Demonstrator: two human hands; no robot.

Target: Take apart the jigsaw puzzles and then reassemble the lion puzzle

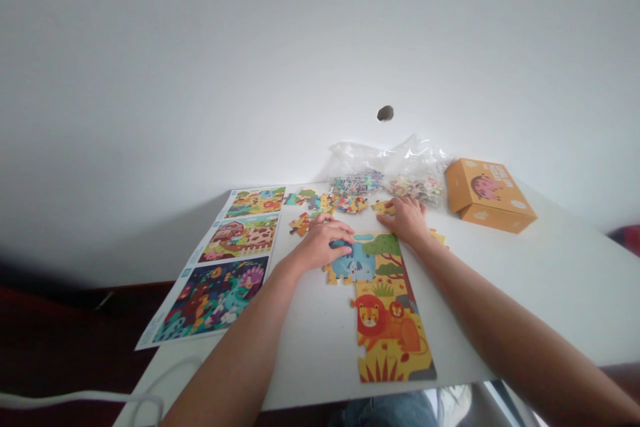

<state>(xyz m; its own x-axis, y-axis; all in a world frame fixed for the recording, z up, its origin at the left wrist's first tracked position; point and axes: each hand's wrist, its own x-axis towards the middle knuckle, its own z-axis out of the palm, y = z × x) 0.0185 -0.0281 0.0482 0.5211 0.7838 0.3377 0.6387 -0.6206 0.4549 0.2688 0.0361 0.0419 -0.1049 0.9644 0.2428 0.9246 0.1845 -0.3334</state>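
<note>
A partly joined jigsaw puzzle lies on the white table, showing lions, a tree and a blue elephant. My left hand rests over the elephant's upper left edge, fingers stretched out and touching the pieces. Beyond the puzzle's top edge, my right hand has its thumb and fingers closed at the right end of a yellow puzzle piece. Loose puzzle pieces lie in a heap just past both hands. An orange piece sits left of my left hand. Another yellow piece is partly hidden behind my right forearm.
A picture sheet with three printed scenes lies at the left. Clear plastic bags of pieces rest against the wall, beside an orange box. A white cable crosses the lower left corner. The table's front edge is near my body.
</note>
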